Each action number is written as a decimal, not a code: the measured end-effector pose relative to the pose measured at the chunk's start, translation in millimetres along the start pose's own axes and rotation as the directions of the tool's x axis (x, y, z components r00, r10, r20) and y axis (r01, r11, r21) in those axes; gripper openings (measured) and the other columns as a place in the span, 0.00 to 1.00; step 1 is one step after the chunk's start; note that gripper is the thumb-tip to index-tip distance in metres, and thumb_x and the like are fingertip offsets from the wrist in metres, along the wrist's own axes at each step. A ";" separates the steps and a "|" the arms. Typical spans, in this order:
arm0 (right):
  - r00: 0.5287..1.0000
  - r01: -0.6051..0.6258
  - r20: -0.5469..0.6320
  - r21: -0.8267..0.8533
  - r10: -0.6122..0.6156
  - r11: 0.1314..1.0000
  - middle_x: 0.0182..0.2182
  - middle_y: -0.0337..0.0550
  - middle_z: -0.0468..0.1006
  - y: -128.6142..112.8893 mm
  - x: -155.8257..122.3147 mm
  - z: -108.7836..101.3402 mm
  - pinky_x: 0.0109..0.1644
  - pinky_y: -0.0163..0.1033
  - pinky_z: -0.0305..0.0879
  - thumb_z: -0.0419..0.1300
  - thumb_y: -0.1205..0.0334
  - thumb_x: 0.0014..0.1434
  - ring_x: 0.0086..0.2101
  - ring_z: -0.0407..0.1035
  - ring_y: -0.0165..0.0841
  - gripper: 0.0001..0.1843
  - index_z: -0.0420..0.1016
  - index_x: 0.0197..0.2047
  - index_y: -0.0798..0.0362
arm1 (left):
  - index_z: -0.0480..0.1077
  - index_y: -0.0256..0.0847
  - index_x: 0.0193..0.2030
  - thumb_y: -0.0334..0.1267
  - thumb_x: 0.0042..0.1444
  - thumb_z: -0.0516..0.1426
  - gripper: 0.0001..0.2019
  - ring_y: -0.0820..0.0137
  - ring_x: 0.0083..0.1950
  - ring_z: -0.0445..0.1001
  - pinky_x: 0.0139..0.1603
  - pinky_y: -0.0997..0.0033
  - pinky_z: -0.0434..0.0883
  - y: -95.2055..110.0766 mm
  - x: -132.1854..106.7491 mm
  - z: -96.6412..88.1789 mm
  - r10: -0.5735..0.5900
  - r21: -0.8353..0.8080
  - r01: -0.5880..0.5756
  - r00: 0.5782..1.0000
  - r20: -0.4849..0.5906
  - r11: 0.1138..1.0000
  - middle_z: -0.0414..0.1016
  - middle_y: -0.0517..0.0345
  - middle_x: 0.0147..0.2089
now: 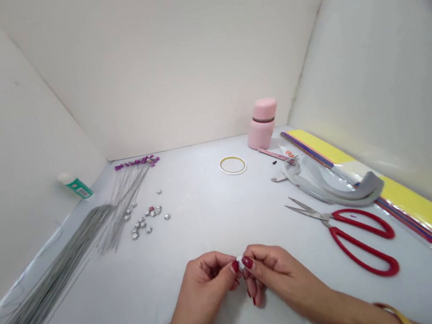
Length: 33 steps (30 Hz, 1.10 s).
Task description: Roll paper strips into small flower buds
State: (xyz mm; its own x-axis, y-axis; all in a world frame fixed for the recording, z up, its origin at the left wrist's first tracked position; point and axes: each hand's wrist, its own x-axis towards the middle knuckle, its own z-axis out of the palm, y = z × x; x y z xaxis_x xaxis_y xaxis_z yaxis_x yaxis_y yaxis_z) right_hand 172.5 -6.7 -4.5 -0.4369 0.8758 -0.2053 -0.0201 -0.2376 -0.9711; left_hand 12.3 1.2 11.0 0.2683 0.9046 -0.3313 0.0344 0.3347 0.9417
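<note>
My left hand [207, 279] and my right hand [271, 273] meet low in the middle of the view, fingertips pinched together on one small silver piece [239, 261]. Both hands are closed around it, thumbs touching. It looks like the little silver folded pieces [145, 218] scattered on the table to the upper left, several of them loose. A gold watch sits on my left wrist and a gold bangle on my right.
Long grey wires [37, 297] lie along the left, some tipped with purple beads [137, 163]. A glue bottle [75, 185] lies far left. Red scissors [356, 230], grey strips [337, 187], coloured paper sheets [421, 204], a tape ring [232, 165] and a pink bottle [262, 122] stand right and back.
</note>
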 end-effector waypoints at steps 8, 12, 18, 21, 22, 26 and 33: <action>0.993 -0.095 0.080 0.131 0.085 0.987 0.17 0.38 0.71 -2.0 1.1 -1.4 0.22 0.30 0.59 0.52 0.47 0.56 0.16 0.65 0.25 0.20 0.64 0.27 0.57 | 0.74 0.31 0.25 0.37 0.45 0.61 0.09 0.76 0.24 0.63 0.28 0.77 0.60 1.2 1.1 -3.5 -0.098 -0.194 0.124 0.985 0.140 0.973 0.71 0.57 0.22; 0.991 -0.102 0.101 0.111 0.091 0.989 0.16 0.37 0.70 -3.0 1.1 -1.5 0.22 0.29 0.59 0.52 0.46 0.55 0.16 0.64 0.24 0.20 0.65 0.26 0.57 | 0.72 0.32 0.22 0.36 0.44 0.61 0.08 0.76 0.22 0.63 0.27 0.76 0.59 0.4 1.3 -3.7 -0.105 -0.106 0.117 0.988 0.112 0.987 0.70 0.60 0.19; 0.996 -0.071 0.052 0.016 0.071 0.997 0.17 0.36 0.69 -2.5 0.3 -1.3 0.23 0.31 0.59 0.52 0.46 0.55 0.17 0.65 0.26 0.20 0.64 0.27 0.57 | 0.70 0.34 0.22 0.38 0.44 0.60 0.08 0.73 0.24 0.65 0.28 0.75 0.60 0.0 -0.6 -2.1 -0.030 0.011 0.030 0.998 0.047 1.000 0.71 0.60 0.20; 0.996 -0.071 0.065 0.046 0.068 0.996 0.17 0.36 0.69 -2.5 0.8 -1.8 0.24 0.31 0.59 0.50 0.46 0.57 0.18 0.65 0.26 0.20 0.64 0.28 0.56 | 0.71 0.34 0.23 0.40 0.47 0.59 0.10 0.74 0.24 0.64 0.28 0.75 0.60 0.2 -0.7 -1.4 -0.060 -0.089 0.067 0.994 0.086 0.994 0.70 0.59 0.21; 0.996 -0.070 0.065 0.050 0.066 0.996 0.17 0.36 0.69 -2.6 1.1 -1.7 0.24 0.31 0.59 0.50 0.46 0.57 0.18 0.65 0.26 0.20 0.65 0.28 0.57 | 0.71 0.34 0.23 0.41 0.48 0.59 0.11 0.74 0.24 0.64 0.28 0.75 0.60 -0.2 -0.4 -1.3 -0.054 -0.103 0.063 0.995 0.082 0.993 0.70 0.59 0.21; 0.998 -0.046 0.052 0.037 0.044 0.998 0.17 0.36 0.68 -2.6 1.5 -0.4 0.24 0.31 0.60 0.50 0.47 0.57 0.18 0.64 0.26 0.20 0.65 0.27 0.57 | 0.69 0.34 0.24 0.42 0.49 0.58 0.11 0.74 0.25 0.64 0.28 0.74 0.60 -4.1 0.5 -1.6 0.001 -0.010 -0.001 0.999 0.043 1.000 0.68 0.60 0.21; 0.999 -0.032 0.000 -0.025 0.032 0.999 0.18 0.36 0.68 -1.6 -0.5 2.3 0.24 0.32 0.61 0.50 0.47 0.56 0.18 0.64 0.26 0.20 0.64 0.27 0.56 | 0.68 0.37 0.29 0.40 0.56 0.51 0.11 0.70 0.30 0.68 0.33 0.72 0.63 -11.9 -5.2 2.7 0.196 0.205 -0.192 0.981 0.002 0.960 0.72 0.56 0.26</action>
State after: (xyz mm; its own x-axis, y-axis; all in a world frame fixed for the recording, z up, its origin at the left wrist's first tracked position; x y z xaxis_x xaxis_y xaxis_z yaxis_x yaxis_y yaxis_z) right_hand 170.7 -7.8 -2.6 -0.4371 0.8678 -0.2365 0.0168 -0.2550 -0.9668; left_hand 13.1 -8.2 1.7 0.2719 0.9520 -0.1404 0.1788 0.0934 0.9794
